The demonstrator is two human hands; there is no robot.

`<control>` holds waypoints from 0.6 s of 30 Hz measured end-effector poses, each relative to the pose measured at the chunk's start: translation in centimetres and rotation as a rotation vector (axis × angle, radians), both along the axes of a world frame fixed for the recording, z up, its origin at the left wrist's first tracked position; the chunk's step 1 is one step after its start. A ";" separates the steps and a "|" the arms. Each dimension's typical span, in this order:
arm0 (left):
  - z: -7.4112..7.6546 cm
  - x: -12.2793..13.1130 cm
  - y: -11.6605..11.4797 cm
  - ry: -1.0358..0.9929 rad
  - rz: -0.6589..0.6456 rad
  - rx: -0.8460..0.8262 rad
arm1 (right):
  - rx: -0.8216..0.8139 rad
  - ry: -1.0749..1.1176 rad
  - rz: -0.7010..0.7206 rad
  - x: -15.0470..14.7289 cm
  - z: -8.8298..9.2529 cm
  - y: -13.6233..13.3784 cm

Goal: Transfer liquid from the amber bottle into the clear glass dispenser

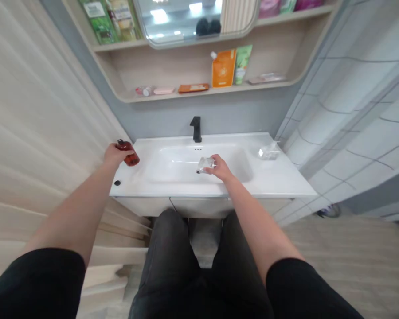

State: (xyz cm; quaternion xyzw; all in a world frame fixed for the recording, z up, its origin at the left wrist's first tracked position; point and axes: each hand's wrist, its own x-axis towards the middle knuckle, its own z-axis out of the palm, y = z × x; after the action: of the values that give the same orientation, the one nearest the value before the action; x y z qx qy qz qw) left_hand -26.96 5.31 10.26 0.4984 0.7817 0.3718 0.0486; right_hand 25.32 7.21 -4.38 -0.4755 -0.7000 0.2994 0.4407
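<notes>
While your left hand point(114, 155) wrapped its thumb and fingers around the reddish-brown, see-through bottle with a black top point(132, 159), your right hand point(221, 168) pinched a small clear, blocky container point(205, 163) over the white rectangular basin point(173, 170). The bottle was above the left end of the glossy white countertop point(282, 181), its top leaning toward the cream curtain point(46, 110); whether its base touched the surface could not be told from this angle. Its smooth wall looked stiff and probably slick if wet, so its broad body seemed your surest hold; its fill, and so its weight, was unclear. The container looked light and hard, perhaps breakable, and seemed to ask you for a steady grip on opposite sides.

Behind it stood the angular black faucet point(196, 129), well apart from your fingers, and a clear pump bottle point(268, 152) stood near the right end. A small black round piece point(117, 183) lay near the front left edge, where you could have knocked it. The curtain hung close beside your left wrist; you had more room over the basin.
</notes>
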 end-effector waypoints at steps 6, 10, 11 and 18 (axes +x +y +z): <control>-1.1 -0.5 -1.0 -0.014 0.164 -0.183 | -0.028 0.040 -0.033 0.0 0.0 0.0; -1.5 0.8 -1.7 -0.109 0.122 -0.041 | -0.039 0.044 -0.044 0.1 0.2 -0.1; -1.6 1.1 -2.0 -0.124 0.117 0.019 | -0.037 0.041 -0.045 0.1 0.2 -0.2; -5.5 4.2 -6.6 0.247 -0.005 0.097 | -0.036 0.011 -0.007 0.1 0.3 -0.4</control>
State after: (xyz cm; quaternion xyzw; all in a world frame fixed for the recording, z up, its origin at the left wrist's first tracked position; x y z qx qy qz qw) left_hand -22.77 -1.26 4.71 0.5442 0.7615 0.3447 -0.0712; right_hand 25.40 6.84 -4.04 -0.4841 -0.6905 0.3129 0.4370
